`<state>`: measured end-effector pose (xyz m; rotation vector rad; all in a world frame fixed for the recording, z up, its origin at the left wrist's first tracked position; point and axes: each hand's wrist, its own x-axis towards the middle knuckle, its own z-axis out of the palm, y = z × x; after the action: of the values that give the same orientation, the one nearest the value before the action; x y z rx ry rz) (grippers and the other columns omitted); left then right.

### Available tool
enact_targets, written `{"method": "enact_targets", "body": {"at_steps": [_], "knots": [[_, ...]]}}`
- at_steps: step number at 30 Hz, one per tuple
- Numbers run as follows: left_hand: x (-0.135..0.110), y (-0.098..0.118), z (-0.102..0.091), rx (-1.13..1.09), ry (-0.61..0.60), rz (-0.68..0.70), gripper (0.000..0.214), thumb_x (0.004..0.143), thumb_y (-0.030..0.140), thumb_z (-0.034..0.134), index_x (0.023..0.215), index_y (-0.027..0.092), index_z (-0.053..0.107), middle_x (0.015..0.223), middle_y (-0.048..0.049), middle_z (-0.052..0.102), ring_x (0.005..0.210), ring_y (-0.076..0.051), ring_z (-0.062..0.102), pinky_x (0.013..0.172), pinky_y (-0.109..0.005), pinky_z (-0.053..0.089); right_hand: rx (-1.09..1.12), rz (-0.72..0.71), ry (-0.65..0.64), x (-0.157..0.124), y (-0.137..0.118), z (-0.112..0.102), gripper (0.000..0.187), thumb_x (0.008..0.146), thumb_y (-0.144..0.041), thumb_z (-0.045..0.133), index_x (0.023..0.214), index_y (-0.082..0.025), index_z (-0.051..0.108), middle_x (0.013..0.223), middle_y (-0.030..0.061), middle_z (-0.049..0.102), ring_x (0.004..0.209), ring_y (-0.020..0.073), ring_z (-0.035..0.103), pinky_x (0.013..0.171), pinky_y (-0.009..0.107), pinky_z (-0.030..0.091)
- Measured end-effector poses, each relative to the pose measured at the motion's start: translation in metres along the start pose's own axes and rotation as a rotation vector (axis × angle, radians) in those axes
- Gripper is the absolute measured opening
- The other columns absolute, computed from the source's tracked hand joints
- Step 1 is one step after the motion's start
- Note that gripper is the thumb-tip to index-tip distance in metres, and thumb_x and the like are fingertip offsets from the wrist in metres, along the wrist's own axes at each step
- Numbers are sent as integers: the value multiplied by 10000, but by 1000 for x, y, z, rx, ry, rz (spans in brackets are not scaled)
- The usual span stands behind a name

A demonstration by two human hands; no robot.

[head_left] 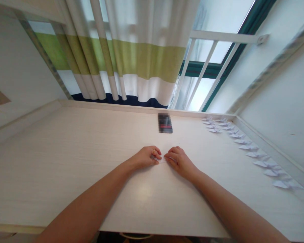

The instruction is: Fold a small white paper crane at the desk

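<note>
Between my two hands, close to the tabletop, is a small piece of white paper (162, 160), mostly covered by my fingers. My left hand (150, 156) pinches its left side, fingers curled and thumb below; a ring shows on one finger. On the right side, my right hand (176, 160) has its fingers pressed together on the paper. Folded white paper cranes (248, 147) stand in a long row along the right side of the table, with a few more (212, 125) in a short row beside them.
The pale wooden table (66, 162) has a raised rim at the back and sides. A dark, pixelated rectangular item (165, 123) lies beyond my hands. Behind the table hang a white and green curtain (142, 54) and a white window railing (223, 36).
</note>
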<state>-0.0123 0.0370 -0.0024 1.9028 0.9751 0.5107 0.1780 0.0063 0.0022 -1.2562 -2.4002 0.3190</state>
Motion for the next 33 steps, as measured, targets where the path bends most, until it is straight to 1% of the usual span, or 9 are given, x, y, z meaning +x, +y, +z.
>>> {"method": "enact_targets", "body": {"at_steps": [3,9,14,19,23,25,28,30,33], "knots": [[-1,2,-1,9,1,2,189,629,111,592,787,150,688,997,-61,601,857,-149,567,807,-262,419,-30,-59,-3,-2,-5,3,189,822,-194,456,887,-161,630,825,82,575,789,182,478,719,329,382],[-2,-2,0,15,20,32,190,636,123,585,795,144,687,993,-66,606,861,-156,571,797,-272,426,-82,-121,-26,-3,-9,0,206,834,-194,443,840,-141,641,797,83,560,766,175,468,702,316,395],[-3,-7,3,-1,89,126,179,643,118,584,789,155,681,958,-56,614,866,-143,572,817,-267,422,-156,-148,-84,-5,-16,-3,214,838,-197,436,801,-133,636,793,86,548,738,164,465,683,308,395],[-1,-13,6,-13,199,167,159,690,112,535,768,148,669,916,-62,619,844,-140,575,784,-273,436,-184,-157,-122,-4,-18,-4,215,838,-193,431,772,-118,621,824,96,545,743,159,472,693,307,397],[0,-16,7,-24,247,165,178,710,116,515,819,139,654,894,-62,622,835,-137,570,789,-278,435,-186,-149,-124,-4,-17,-4,212,839,-188,428,770,-122,617,831,92,544,748,155,473,699,307,393],[0,-16,7,-26,250,141,196,711,132,523,867,134,642,889,-62,623,808,-134,567,776,-279,439,-183,-148,-125,-4,-17,-3,203,834,-183,434,772,-126,618,826,87,543,751,155,474,699,307,390],[-1,-15,7,-7,213,132,220,695,165,562,900,129,633,882,-61,620,747,-125,561,748,-279,447,-189,-146,-132,-4,-17,-3,199,833,-182,434,780,-127,618,821,85,541,758,158,478,702,307,385],[-2,-13,7,15,178,157,209,698,179,568,888,127,635,878,-61,616,730,-120,556,738,-276,449,-192,-144,-136,-4,-18,-4,205,839,-191,428,787,-126,616,826,87,541,763,157,480,706,305,381],[-3,-10,6,53,153,210,173,731,182,534,858,134,643,877,-60,614,774,-125,556,754,-273,442,-199,-139,-142,-4,-19,-4,217,846,-204,420,790,-126,614,828,86,541,766,154,480,705,296,371]]}}
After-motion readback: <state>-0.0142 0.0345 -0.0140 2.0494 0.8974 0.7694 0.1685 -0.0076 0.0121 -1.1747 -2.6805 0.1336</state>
